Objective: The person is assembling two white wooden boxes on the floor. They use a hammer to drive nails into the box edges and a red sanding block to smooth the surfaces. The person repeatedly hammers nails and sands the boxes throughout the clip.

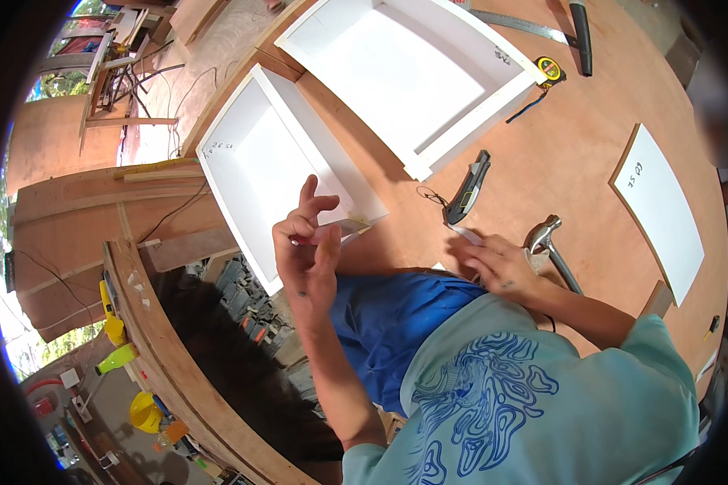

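Note:
My left hand (pixel 309 246) is raised over the near corner of the smaller white drawer box (pixel 315 145), two fingers stretched and the others curled toward the thumb. A small pale tip shows at the curled fingers; what it belongs to I cannot make out. My right hand (pixel 497 265) rests low over the wooden tabletop, close to my body, its fingers closed on a slim white piece (pixel 466 234) that points toward a utility knife (pixel 467 187). Beside that hand lies a claw hammer (pixel 552 246), its handle partly behind my wrist.
A larger white drawer box (pixel 412 73) stands beyond the smaller one. A yellow tape measure (pixel 549 71) and a square with a black handle (pixel 581 36) lie at the far right. A white panel (pixel 659 214) lies right. Bottles and tools line the wooden ledge (pixel 170 372) at left.

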Tool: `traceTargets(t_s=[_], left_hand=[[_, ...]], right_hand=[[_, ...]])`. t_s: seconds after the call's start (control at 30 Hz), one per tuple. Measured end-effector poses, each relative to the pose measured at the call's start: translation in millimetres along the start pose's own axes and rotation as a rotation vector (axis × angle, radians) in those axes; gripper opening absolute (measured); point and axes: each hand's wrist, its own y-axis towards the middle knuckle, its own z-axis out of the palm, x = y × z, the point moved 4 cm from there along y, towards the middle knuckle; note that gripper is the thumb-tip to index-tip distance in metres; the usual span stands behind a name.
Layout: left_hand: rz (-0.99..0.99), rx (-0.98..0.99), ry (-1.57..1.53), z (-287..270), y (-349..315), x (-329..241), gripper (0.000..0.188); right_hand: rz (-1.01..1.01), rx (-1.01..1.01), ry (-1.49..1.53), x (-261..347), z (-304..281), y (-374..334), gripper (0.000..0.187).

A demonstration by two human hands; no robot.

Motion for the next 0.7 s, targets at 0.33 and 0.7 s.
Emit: traceTargets(t_s=[0.33, 0.7], left_hand=[[-0.084, -0.106, -0.016, -4.0, -4.9, -2.6, 0.027], [-0.106, -0.169, -0.009, -0.3, -4.4, -5.7, 0.032]], right_hand=[[0.077, -0.226, 0.269, 33.6, 86.2, 94.0, 0.014], [0.108, -0.223, 0.283, 39.5, 84.3, 103.1, 0.015]])
